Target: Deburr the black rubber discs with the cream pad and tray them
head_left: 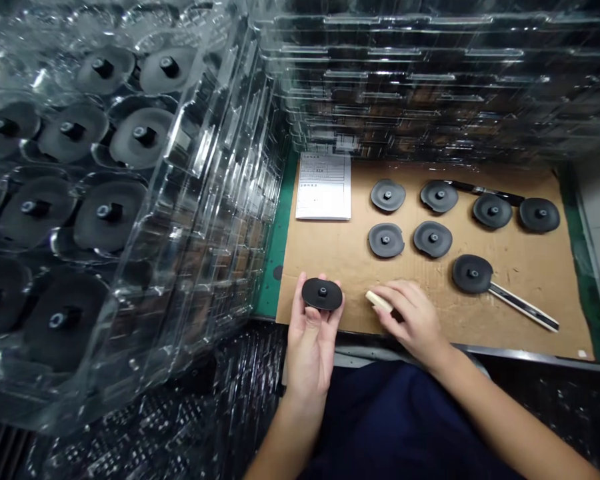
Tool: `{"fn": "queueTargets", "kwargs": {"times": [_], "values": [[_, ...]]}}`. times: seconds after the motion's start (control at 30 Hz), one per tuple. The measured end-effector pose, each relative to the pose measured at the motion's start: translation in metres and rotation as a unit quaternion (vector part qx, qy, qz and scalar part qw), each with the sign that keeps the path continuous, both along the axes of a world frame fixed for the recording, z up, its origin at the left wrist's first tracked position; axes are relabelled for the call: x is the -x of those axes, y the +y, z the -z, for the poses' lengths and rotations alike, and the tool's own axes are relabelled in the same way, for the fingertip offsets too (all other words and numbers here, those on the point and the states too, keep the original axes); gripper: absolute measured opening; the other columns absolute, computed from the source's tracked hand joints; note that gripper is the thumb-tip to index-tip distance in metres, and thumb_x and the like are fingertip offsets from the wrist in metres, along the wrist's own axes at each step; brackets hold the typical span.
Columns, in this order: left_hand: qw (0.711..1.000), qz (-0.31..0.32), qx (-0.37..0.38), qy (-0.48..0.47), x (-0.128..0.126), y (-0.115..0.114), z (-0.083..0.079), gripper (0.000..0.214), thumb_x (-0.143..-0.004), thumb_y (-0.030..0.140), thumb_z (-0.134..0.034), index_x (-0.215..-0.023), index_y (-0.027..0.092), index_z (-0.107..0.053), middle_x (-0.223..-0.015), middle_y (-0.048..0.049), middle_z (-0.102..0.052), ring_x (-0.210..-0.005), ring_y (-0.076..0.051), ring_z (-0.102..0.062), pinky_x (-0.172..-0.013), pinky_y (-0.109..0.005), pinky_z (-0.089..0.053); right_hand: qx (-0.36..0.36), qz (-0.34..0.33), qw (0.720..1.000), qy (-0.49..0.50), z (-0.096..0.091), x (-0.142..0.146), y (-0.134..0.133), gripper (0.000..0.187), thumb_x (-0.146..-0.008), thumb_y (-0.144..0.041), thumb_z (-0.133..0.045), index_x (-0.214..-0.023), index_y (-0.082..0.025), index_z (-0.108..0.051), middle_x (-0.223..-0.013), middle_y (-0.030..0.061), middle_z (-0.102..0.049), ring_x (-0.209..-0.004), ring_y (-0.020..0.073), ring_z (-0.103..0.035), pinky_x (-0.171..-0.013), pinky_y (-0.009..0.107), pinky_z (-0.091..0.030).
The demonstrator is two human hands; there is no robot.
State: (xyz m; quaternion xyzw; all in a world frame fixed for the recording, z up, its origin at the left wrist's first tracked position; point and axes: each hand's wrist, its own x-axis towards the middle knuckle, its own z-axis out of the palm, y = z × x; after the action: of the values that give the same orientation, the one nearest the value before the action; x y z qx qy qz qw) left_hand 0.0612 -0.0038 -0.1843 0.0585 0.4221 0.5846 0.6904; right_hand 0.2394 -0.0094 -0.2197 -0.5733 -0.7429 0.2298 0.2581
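My left hand (313, 333) holds a black oval disc (310, 293) with a short stem standing up from its middle. The thumb and fingers grip the disc by its edges. To the right, my right hand (413, 317) pinches a small cream-coloured block (379, 301) between thumb and fingers, just over the cardboard (350, 267). A gap separates the block from the disc. Beyond my hands, several similar dark discs (387, 195) lie stem up on the cardboard. One disc (471, 274) at the right lies against the end of a cream-and-black strip (525, 307).
At the left a tall stack of clear plastic trays (220, 167) holds many dark discs. More stacked clear trays (420, 73) form a wall at the back. A printed paper sheet (323, 200) lies at the cardboard's back left. A black bar (485, 191) lies behind the discs.
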Motion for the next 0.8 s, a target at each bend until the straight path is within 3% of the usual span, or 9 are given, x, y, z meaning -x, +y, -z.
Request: {"fn": "queueTargets", "kwargs": {"times": [0.17, 0.33, 0.43, 0.5, 0.6, 0.73, 0.8], "values": [[1.000, 0.013, 0.013, -0.001, -0.004, 0.001, 0.002, 0.046, -0.089, 0.024, -0.052, -0.134, 0.027, -0.040, -0.133, -0.0132, -0.051, -0.121, -0.028, -0.050, -0.106, -0.044, -0.036, 0.018, 0.065, 0.997, -0.029, 0.003, -0.013, 0.002, 0.028, -0.087, -0.036, -0.055, -0.106, -0.019, -0.065, -0.095, 0.0103, -0.060, -0.088, 0.0234, -0.052, -0.078, 0.038, -0.044], [1.000, 0.027, 0.001, -0.015, -0.007, 0.002, 0.009, 0.050, -0.084, 0.026, -0.059, -0.131, 0.029, -0.043, -0.134, -0.0124, -0.050, -0.123, -0.030, -0.048, -0.106, -0.045, -0.035, 0.082, 0.044, 0.995, -0.028, -0.012, -0.010, 0.008, 0.027, -0.092, -0.026, -0.045, -0.114, -0.017, -0.057, -0.095, 0.0083, -0.062, -0.086, 0.0196, -0.056, -0.078, 0.032, -0.046], [0.999, 0.040, 0.008, -0.023, -0.007, 0.001, 0.018, 0.052, -0.080, 0.027, -0.064, -0.129, 0.029, -0.045, -0.131, -0.0120, -0.053, -0.121, -0.030, -0.050, -0.105, -0.046, -0.036, 0.174, 0.008, 0.984, 0.041, -0.027, 0.000, 0.018, 0.027, -0.090, -0.022, -0.047, -0.116, -0.020, -0.054, -0.092, 0.0031, -0.063, -0.078, 0.0147, -0.059, -0.069, 0.025, -0.048], [0.999, 0.043, 0.009, -0.020, -0.007, 0.001, 0.023, 0.051, -0.080, 0.026, -0.065, -0.127, 0.029, -0.047, -0.129, -0.0113, -0.055, -0.120, -0.029, -0.051, -0.104, -0.045, -0.037, 0.227, 0.020, 0.967, 0.118, -0.034, 0.011, 0.027, 0.023, -0.089, -0.024, -0.049, -0.111, -0.020, -0.054, -0.083, 0.0002, -0.063, -0.067, 0.0124, -0.057, -0.059, 0.022, -0.046], [0.999, 0.042, 0.012, -0.004, -0.007, 0.000, 0.025, 0.047, -0.080, 0.022, -0.065, -0.124, 0.028, -0.049, -0.128, -0.0103, -0.056, -0.123, -0.025, -0.049, -0.103, -0.039, -0.038, 0.201, 0.059, 0.963, 0.171, -0.039, 0.031, 0.035, 0.016, -0.088, -0.024, -0.048, -0.100, -0.019, -0.058, -0.083, 0.0015, -0.064, -0.066, 0.0124, -0.056, -0.059, 0.022, -0.044], [0.998, 0.055, 0.030, -0.002, -0.007, 0.001, 0.024, 0.050, -0.076, 0.025, -0.069, -0.122, 0.031, -0.049, -0.129, -0.0083, -0.055, -0.121, -0.025, -0.050, -0.102, -0.039, -0.040, 0.192, 0.000, 0.966, 0.173, -0.040, 0.045, 0.037, 0.013, -0.085, -0.020, -0.051, -0.091, -0.021, -0.063, -0.083, -0.0002, -0.067, -0.068, 0.0118, -0.059, -0.063, 0.021, -0.044], [0.998, 0.051, 0.031, 0.006, -0.008, 0.001, 0.023, 0.050, -0.075, 0.025, -0.070, -0.120, 0.030, -0.050, -0.128, -0.0082, -0.055, -0.122, -0.025, -0.049, -0.102, -0.038, -0.040, 0.193, 0.011, 0.967, 0.166, -0.038, 0.044, 0.037, 0.013, -0.086, -0.019, -0.050, -0.090, -0.021, -0.063, -0.082, 0.0002, -0.067, -0.068, 0.0121, -0.060, -0.062, 0.021, -0.044]]}}
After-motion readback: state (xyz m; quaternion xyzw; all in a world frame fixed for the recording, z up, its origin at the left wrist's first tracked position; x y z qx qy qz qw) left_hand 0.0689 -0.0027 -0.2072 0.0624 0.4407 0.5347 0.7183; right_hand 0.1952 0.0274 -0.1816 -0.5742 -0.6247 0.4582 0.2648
